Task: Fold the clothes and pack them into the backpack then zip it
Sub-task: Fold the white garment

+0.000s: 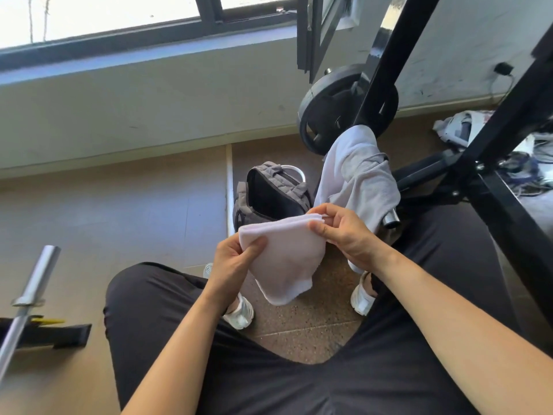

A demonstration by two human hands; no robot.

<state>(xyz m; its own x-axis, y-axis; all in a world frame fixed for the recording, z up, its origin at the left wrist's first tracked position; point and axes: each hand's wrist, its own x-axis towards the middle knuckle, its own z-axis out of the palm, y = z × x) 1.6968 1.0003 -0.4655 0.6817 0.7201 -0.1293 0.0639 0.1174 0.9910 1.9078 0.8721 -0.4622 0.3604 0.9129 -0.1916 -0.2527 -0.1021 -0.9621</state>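
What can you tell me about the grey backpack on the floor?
The backpack is grey, of padded-looking fabric, with a carry handle on top. It stands upright on the floor, its main compartment unzipped and gaping, the inside dark. The white cloth held in front hides its lower edge. A grey garment hangs close beside it.

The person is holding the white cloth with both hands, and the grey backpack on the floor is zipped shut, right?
Not quite. The left hand and the right hand do both hold the white cloth, but the grey backpack on the floor is unzipped and open, not zipped shut. The head view shows its dark inside.
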